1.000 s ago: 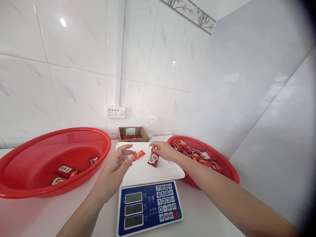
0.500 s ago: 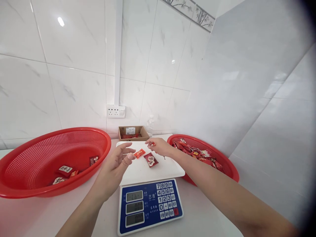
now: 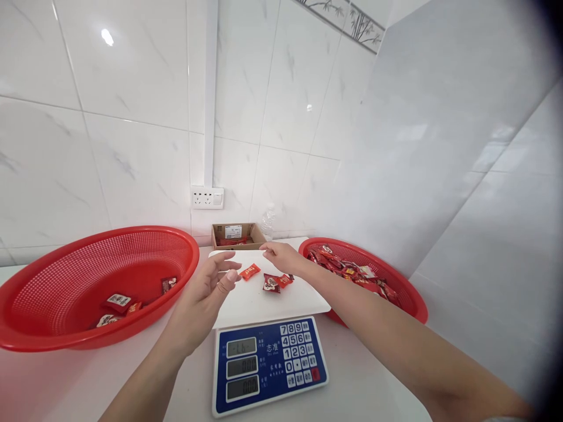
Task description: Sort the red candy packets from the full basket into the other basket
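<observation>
My left hand is open beside the left edge of the white weighing plate, fingers apart with nothing in them. Close to its fingertips lies an orange-red wrapped snack. My right hand hovers over the far part of the plate, fingers stretched to the left, no packet visible in it. Below that hand, a dark red packet with a white label lies touching a small orange-red packet. A dark bit of another packet shows partly beneath the right forearm.
A red mesh basket with a few packets stands at left. Another red basket, full of packets, is at right, partly behind my forearm. The scale's blue keypad panel faces me. A cardboard box and clear bottle stand behind.
My right hand has let go of a small red packet, now on the plate. The dark red packet looks shifted and turned. My left hand has hardly moved.
</observation>
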Available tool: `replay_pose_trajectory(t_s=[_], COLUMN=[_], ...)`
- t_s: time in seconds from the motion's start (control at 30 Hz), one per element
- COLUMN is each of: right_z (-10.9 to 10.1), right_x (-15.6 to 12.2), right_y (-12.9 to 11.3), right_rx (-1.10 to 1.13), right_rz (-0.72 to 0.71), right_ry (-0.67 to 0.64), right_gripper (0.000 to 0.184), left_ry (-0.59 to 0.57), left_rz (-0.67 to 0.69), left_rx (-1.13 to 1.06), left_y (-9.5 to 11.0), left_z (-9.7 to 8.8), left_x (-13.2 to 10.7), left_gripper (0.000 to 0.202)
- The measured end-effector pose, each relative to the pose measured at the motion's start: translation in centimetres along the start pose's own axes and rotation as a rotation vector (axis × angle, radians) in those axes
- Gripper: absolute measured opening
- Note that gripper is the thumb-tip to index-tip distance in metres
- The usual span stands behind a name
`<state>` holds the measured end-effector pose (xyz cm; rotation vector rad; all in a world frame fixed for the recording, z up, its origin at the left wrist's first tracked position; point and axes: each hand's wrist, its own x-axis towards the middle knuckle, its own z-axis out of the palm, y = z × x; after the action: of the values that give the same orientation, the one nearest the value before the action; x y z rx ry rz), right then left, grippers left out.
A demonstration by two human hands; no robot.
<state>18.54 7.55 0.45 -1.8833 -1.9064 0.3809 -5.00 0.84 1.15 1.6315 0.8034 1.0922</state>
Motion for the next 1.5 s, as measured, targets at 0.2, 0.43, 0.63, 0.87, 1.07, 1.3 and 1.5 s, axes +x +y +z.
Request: replay_pose_trajectory(t_s=[0.2,0.43,0.63,0.87,1.07,1.3,1.5], right_z=[0.3,0.7,0.1,0.5,0.3,0.9,3.2], right_x=[-0.5,-0.1,-0.4,-2.4,-4.5,-3.9,-2.5], right_y=[0.3,0.0,-1.2,0.5,1.9,1.1,-0.2], right_rx=[-0.024,-0.016,-0.036,-0.077,-0.100,-0.086,-0.130], right_rz=[0.017,-0.135,-0.271,-0.154,-0.132,-0.076,-0.226], right_ry=[0.015,0.083,0.113,-0.046,-0.213,-0.310,-0.311], right_gripper=[0.031,0.034,0.044,0.046,0.054,0.085,0.068], left_ry=[-0.008,-0.004,0.002,0.000,-0.017,-0.026,-0.034], left_rz=[0.007,0.011,0.008,0.017,0.030,0.019,0.038], left_rx=[-0.004,0.008,0.012,0.010,0.027,0.035,0.026], left_y=[0.0,0.1,0.0,0.0,0.0,-0.2,-0.2], left_z=[0.0,-0.1,-0.1,-0.2,0.0,0.1,0.0], left_x=[0.0,0.0,0.1,0.1,0.0,0.0,0.0], left_gripper=[0.044,0.045,0.046,0.045,0.044,0.045,0.044])
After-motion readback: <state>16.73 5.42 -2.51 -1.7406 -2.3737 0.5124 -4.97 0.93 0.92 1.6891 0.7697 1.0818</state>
